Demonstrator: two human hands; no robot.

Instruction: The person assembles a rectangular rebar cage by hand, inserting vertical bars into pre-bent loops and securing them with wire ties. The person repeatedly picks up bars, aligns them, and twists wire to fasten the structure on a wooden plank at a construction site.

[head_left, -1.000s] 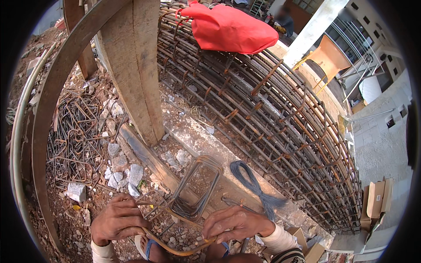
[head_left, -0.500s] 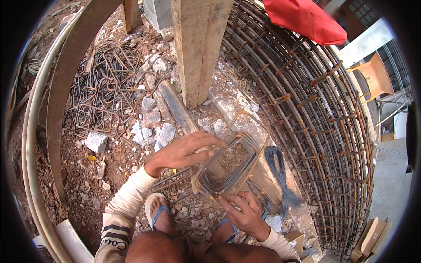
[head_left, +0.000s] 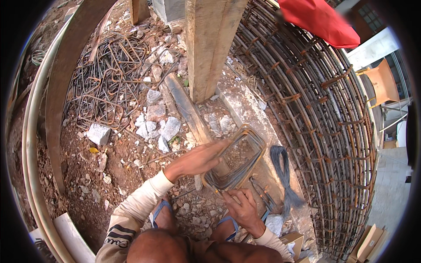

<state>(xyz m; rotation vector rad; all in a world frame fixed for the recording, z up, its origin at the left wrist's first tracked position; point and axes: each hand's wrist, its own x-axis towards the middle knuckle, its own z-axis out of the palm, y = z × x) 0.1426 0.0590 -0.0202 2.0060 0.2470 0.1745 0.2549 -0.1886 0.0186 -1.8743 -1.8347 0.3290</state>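
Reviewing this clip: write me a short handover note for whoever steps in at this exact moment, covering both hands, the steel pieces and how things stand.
Left hand: flat against the left side of the bundle of rusty rectangular bent-steel stirrups, steadying it.
Right hand: grips the bundle's near, lower corner from below.
The bundle is stacked and roughly aligned, held just above the rubble ground beside the wooden post.
A coil of dark grey tie wire lies apart on the concrete strip to the right; no wire is visible around the bundle.
A loose pile of bent stirrups lies at upper left, and the curved rebar cage lies on the right.
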